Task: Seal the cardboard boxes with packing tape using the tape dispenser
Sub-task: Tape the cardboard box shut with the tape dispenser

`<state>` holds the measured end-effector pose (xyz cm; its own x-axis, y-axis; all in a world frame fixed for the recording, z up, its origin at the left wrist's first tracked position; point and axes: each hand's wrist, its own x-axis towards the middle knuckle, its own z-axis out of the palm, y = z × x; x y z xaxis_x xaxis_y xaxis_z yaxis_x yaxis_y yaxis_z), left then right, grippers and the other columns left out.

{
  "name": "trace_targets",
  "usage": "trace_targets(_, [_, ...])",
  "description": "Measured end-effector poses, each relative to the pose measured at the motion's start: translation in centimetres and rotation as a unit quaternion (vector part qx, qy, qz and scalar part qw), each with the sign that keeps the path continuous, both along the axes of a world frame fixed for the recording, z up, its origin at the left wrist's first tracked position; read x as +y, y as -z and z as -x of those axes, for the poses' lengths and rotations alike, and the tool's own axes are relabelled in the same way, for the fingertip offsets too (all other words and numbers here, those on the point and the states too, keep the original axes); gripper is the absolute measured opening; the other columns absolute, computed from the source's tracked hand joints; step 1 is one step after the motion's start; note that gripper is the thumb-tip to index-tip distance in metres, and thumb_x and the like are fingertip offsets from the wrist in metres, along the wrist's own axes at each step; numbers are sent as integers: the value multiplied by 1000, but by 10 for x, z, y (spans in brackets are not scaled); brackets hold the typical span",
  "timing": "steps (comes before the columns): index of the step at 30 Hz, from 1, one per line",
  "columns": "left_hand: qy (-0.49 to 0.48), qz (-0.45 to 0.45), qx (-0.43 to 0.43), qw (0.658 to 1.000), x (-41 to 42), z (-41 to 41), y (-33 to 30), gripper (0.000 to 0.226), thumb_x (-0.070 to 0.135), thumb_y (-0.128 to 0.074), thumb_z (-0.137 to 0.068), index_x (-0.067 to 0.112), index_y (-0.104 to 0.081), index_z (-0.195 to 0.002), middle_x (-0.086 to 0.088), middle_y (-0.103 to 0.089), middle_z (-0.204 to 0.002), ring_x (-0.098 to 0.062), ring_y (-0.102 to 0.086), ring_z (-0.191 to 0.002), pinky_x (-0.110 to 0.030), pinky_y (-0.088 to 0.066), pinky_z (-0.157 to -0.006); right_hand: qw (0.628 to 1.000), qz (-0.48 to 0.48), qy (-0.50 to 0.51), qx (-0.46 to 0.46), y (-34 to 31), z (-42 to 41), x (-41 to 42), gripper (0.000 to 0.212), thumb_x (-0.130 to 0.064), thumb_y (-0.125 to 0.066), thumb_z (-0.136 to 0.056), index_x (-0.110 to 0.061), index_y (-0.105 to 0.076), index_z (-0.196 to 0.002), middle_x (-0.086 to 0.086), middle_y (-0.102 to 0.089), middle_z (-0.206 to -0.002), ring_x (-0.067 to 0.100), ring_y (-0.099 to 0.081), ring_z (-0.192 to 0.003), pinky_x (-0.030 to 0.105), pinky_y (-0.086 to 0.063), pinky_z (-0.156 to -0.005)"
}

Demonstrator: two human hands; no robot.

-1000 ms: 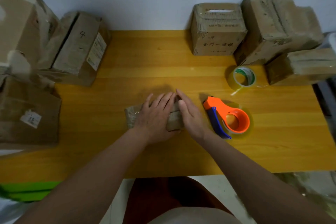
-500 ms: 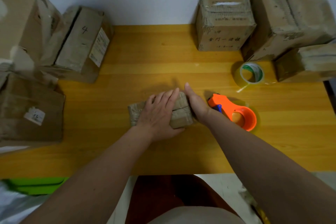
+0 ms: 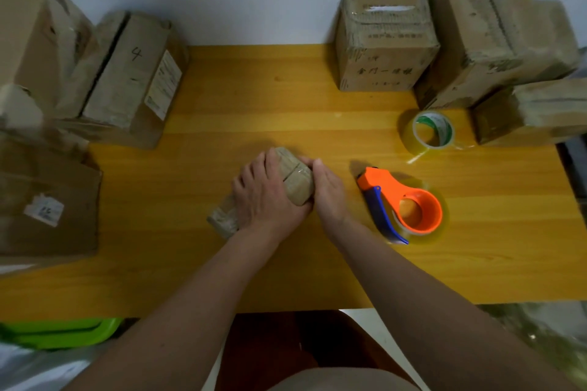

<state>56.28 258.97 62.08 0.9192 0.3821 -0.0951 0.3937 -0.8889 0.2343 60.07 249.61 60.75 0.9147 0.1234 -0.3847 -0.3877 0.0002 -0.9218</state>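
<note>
While both the left hand (image 3: 265, 197) and right hand (image 3: 327, 190) clasp the small cardboard box (image 3: 293, 179) left of the orange tape dispenser (image 3: 403, 206), it looks light, stiff and best held by its sides.

Packing station: taped cartons (image 3: 386, 44) (stacked both sides), tape dispenser (image 3: 401, 204), wooden table (image 3: 254, 98).

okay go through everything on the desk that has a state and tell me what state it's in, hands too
small cardboard box: on the table, held between both hands, tape across its top
left hand: fingers curled over the box
right hand: gripping the box's right end
tape dispenser: lying on its side, untouched, loaded
loose tape roll: lying apart from the dispenser, end trailing
box marked 4: flap seam open
</note>
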Motion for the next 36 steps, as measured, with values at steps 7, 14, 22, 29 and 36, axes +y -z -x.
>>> trace_targets(7, [49, 29, 56, 997, 8, 1, -6, 126, 61, -72, -60, 14, 0, -152, -5, -17, -154, -26, -22, -137, -43, -17, -109, 942, -175, 173, 229, 26, -13, 21, 78, -49, -23, -102, -9, -77, -63, 19, -65, -117, 35, -62, -106, 41, -49, -97])
trace_targets(14, [92, 151, 129, 976, 28, -5, -25, 133, 44, -86, -60, 20, 7, -153, 2, -5, -158, -21, -8, -145, -41, -10, -116, 959, -20, 211, 187, 37, -19, 17, 61, -34, -47, -99, -13, -68, -46, 8, -65, -67, 24, -59, -74, 42, -49, -83])
trace_targets(22, [57, 213, 107, 970, 31, 0, -30, 134, 41, -91, -55, 14, -2, -152, -2, -6, -157, -22, -12, -145, -41, -14, -116, 931, 193, -214, -223, -5, -13, -11, 34, -11, -44, -101, -5, -55, -132, 7, -53, -138, 13, -45, -129, 23, -30, -111])
trace_targets(29, [27, 164, 158, 973, 31, 5, -35, 124, 60, -84, -56, 31, -8, -150, -8, -20, -148, -30, -21, -138, -46, -21, -112, 768, 399, -413, -283, -25, -48, 13, 35, -27, -34, -103, -7, -52, -126, 14, -48, -125, 33, -47, -113, 41, -40, -91])
trace_targets(36, [-12, 91, 174, 980, 28, 25, -47, 136, 79, -71, -56, 25, 8, -153, -6, -23, -156, -26, -20, -144, -53, -10, -118, 781, 428, -428, -153, -38, -58, 41, 42, -36, -32, -104, -4, -57, -114, 18, -58, -121, 35, -52, -113, 35, -38, -86])
